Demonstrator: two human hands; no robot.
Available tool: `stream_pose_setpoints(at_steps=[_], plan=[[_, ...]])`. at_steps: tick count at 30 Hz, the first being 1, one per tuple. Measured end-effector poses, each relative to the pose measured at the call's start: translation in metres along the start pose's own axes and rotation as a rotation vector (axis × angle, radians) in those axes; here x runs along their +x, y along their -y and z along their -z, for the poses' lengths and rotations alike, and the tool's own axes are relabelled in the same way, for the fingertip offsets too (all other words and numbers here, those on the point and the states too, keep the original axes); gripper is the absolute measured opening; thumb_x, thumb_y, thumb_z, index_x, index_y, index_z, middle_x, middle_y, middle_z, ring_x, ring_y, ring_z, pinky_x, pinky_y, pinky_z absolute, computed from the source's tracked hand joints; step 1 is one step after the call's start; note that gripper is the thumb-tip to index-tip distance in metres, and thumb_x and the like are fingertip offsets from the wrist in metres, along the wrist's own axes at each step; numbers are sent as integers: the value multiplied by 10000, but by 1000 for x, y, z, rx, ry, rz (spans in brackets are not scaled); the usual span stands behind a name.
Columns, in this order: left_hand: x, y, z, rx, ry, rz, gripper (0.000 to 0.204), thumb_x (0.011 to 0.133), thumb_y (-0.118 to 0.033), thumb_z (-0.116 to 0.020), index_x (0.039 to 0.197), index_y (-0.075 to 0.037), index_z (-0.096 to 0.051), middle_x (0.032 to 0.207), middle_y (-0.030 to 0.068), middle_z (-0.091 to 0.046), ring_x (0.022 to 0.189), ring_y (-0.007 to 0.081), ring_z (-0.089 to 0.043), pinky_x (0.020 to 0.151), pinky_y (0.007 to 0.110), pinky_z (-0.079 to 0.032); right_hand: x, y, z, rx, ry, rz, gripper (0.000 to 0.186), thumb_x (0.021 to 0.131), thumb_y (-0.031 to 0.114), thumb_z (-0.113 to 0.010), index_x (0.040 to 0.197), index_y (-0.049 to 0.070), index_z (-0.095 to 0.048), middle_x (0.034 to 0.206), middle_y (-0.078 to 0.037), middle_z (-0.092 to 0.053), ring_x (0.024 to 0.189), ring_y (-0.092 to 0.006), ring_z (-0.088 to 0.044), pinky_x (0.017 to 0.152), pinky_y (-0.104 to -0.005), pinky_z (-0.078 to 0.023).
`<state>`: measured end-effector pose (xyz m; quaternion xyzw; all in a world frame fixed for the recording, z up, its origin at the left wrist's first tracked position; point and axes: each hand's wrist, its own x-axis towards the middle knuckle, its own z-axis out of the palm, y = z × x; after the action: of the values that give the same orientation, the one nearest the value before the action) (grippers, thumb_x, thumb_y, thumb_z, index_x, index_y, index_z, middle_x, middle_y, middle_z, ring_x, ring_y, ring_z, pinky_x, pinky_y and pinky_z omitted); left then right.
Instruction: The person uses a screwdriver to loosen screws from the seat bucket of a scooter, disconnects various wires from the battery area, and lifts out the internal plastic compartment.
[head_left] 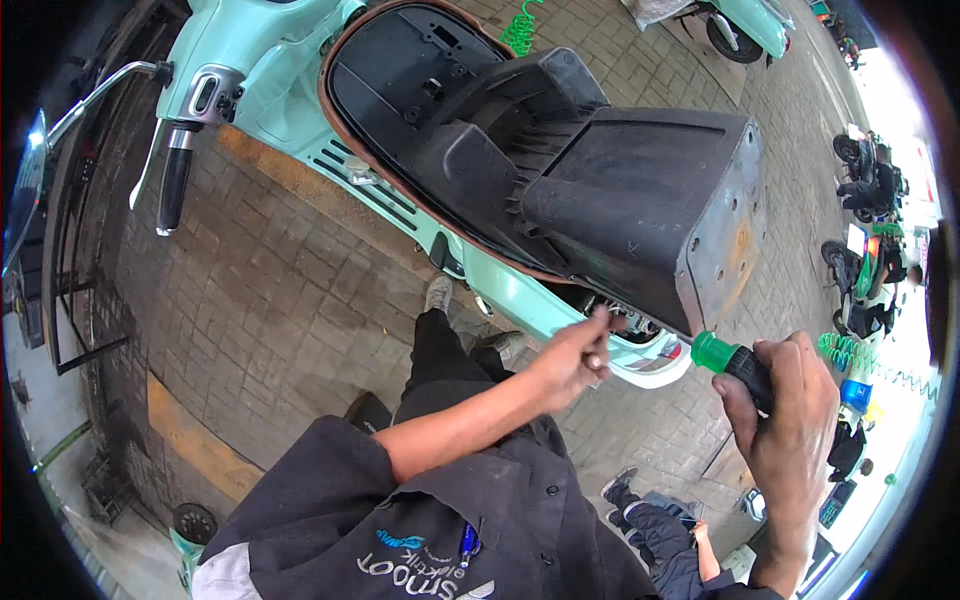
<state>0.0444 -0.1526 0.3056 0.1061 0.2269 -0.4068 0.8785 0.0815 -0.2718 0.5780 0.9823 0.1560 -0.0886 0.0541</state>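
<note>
My right hand (785, 420) is wrapped round the black grip of a screwdriver (728, 362) with a green end, raised beside the scooter's tail. I cannot see its shaft. My left hand (572, 365) is at the rear edge of the mint-green scooter (515, 292), with its fingers curled together; whatever they hold is too small to make out. Just beyond those fingers, metal parts and wiring (640, 328) show in a gap under the seat unit. Over the gap stands the black plastic storage bucket (625, 180), tipped up with its scuffed base toward the right.
The handlebar grip (175, 180) and a mirror stem (105, 88) stick out at the left. A person in dark clothes (665, 545) sits low behind me. More parked scooters (870, 180) stand at the right. A green coiled hose (520, 30) hangs beyond the seat, over brick paving (260, 290).
</note>
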Motion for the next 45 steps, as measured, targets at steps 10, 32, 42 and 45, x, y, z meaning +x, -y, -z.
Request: stream_pose_setpoints(at_steps=[10,32,42,45], plan=[[-25,4,-69,439,206,-219,468,1023,-466,-592,1203,-41,-671,824,-47,-561,756,61,-454,699,261,-391,2,13,-2,-97,101,-418,591,862,435,-753,1191,16,-499,794,-234,-649,735,-475,-627,697,-517,-456],[-29,20,-107,231,186,-139,517,979,-603,-582,993,-95,-675,796,-67,-482,732,50,-385,689,249,-345,-34,-2,19,-16,343,-344,603,763,153,-802,1318,56,-588,1051,-206,-644,993,-384,-613,892,-450,-451],[-22,21,-105,153,208,-22,484,964,-605,-611,1047,-133,-676,846,-104,-502,758,20,-409,656,220,-339,-40,-13,5,9,29,-4,554,725,207,-826,1192,0,-613,952,-166,-657,810,-385,-609,759,-452,-489],[-26,26,-106,131,253,-75,493,963,-649,-580,1001,-164,-659,833,-107,-480,744,20,-395,648,223,-335,-44,-12,7,-102,118,-129,631,669,265,-854,1188,-4,-617,975,-179,-671,818,-390,-610,767,-459,-484]])
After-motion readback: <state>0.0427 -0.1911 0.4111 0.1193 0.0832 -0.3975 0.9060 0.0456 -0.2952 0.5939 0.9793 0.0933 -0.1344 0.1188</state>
